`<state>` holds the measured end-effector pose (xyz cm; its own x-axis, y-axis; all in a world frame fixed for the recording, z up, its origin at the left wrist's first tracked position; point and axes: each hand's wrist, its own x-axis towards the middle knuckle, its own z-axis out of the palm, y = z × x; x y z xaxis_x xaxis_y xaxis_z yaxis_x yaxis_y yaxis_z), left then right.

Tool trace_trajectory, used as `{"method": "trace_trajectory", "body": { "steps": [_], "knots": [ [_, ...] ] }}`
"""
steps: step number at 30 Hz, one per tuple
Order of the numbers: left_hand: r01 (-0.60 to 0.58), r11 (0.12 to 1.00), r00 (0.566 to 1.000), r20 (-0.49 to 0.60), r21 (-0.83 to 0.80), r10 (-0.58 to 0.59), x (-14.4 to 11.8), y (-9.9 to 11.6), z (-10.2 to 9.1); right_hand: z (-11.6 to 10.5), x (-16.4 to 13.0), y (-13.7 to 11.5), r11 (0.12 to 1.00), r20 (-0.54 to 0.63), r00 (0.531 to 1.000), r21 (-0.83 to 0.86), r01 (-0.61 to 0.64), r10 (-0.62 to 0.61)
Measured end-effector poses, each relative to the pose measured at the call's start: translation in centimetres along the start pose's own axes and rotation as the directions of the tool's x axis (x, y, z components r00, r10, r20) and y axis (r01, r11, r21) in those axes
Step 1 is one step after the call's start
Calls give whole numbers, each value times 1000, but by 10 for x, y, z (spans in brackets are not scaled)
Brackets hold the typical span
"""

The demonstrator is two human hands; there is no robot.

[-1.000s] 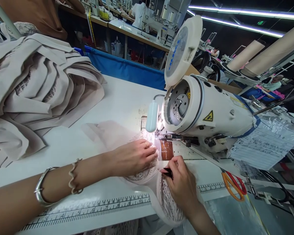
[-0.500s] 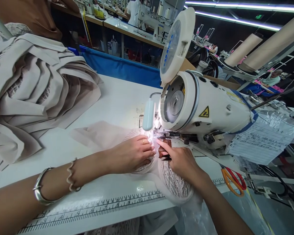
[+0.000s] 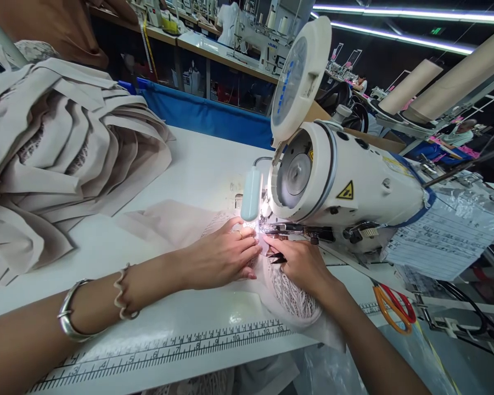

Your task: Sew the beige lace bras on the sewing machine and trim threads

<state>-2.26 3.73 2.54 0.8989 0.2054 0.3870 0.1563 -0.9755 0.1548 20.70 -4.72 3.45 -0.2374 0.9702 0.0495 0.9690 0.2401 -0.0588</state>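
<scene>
Pale pink lace fabric (image 3: 290, 293) lies under the needle area of a white sewing machine (image 3: 354, 175) and drapes toward the table's front edge. My left hand (image 3: 226, 252) rests palm down on the cloth left of the needle, its fingers stretched and slightly apart. On the right, my right hand (image 3: 302, 262) has its index finger extended onto the fabric beside the presser foot. Dark pointed blades of thread snips (image 3: 277, 258) stick out from under that hand; their handle is hidden in the palm. A small lamp (image 3: 251, 195) lights the stitching spot brightly, and glare hides the needle.
A large heap of beige fabric pieces (image 3: 78, 137) covers the table's left side. Ruler markings (image 3: 177, 351) run along the front edge. Orange-handled scissors (image 3: 389, 310) hang at right, below a paper sheet in plastic (image 3: 444, 230). Other people sit among machines behind.
The lace fabric has shifted up toward the needle, with less of it showing below my hands. My left fingers have spread a little; the right hand keeps nearly the same place.
</scene>
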Motion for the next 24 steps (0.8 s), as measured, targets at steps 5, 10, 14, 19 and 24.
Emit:
{"method": "trace_trajectory", "body": {
  "steps": [5,10,14,19,24],
  "knots": [
    [-40,999,999,12,5,40,1,-2,-1,-6,2,-1,1000,63,998,21,-12,11],
    [-36,999,995,97,-2,36,2,-1,-5,-12,3,-1,997,113,993,71,-23,15],
    [-14,1000,997,75,-21,15,2,-4,-4,-15,5,1,995,175,984,76,-59,45],
    [-8,1000,999,32,-18,9,1,-8,-1,-14,9,5,994,217,975,94,-61,39],
    [13,999,999,31,-30,-12,2,-7,-3,-14,11,8,996,192,981,74,-46,32]
  ]
}}
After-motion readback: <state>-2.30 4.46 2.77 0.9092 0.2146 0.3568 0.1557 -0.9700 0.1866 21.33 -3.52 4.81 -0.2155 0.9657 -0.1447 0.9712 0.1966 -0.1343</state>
